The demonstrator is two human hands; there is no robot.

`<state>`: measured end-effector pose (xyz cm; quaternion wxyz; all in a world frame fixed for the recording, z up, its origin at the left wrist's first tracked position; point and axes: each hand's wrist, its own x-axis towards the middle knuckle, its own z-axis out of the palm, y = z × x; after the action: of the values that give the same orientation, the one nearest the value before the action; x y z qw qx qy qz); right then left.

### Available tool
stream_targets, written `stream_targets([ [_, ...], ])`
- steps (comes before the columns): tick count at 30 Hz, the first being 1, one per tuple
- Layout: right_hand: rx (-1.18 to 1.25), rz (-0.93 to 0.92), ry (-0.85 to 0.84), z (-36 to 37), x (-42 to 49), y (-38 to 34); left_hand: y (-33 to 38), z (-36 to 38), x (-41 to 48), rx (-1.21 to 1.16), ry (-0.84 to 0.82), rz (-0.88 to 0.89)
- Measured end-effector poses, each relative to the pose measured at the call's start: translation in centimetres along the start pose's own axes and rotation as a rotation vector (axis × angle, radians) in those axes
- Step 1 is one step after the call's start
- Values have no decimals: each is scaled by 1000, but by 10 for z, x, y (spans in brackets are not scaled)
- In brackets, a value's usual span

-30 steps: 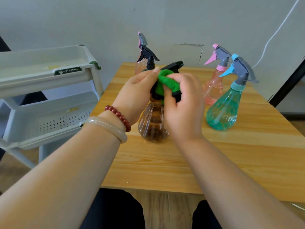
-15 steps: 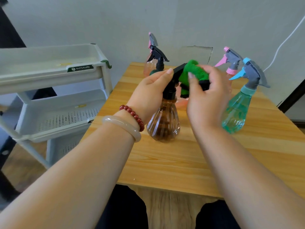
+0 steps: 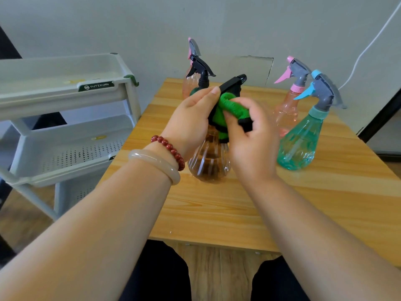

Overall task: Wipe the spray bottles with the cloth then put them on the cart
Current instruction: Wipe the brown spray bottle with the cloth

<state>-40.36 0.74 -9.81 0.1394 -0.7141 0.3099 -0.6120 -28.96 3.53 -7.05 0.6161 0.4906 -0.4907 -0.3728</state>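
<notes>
A clear brownish spray bottle [image 3: 209, 164] with a black trigger head stands on the wooden table [image 3: 217, 209]. My left hand [image 3: 191, 120] grips its black head from the left. My right hand [image 3: 249, 135] holds a green cloth [image 3: 230, 107] pressed round the head and neck. A teal bottle [image 3: 300, 144] with a blue-grey head stands at the right, a pink bottle [image 3: 286, 114] behind it. Another pinkish bottle [image 3: 191, 80] and a black-headed one [image 3: 201, 71] stand at the back, partly hidden by my hands. The white cart [image 3: 65, 109] is on the left.
The cart has a solid top tray and a perforated lower shelf [image 3: 71, 155], close to the table's left edge. A white cable [image 3: 373, 40] runs down the wall at the right. My knees show under the table's front edge.
My right hand with the green cloth has slid from the nozzle end back down along the black head toward the neck. The left hand keeps its grip on the head.
</notes>
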Motion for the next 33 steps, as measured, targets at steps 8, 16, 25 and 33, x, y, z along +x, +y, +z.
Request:
stream_targets([
  [8,62,149,28,2,-1,-2,-11,-4,4,-25,-1,-23],
  [16,37,204,-58,-6,-6,8,-20,-1,6,-193,-34,-50],
  [25,-44,-41,-12,2,-11,5,-27,-3,9,-146,-9,-48],
  [33,-32,76,-34,-6,-6,1,-27,0,8,-110,-3,-42],
])
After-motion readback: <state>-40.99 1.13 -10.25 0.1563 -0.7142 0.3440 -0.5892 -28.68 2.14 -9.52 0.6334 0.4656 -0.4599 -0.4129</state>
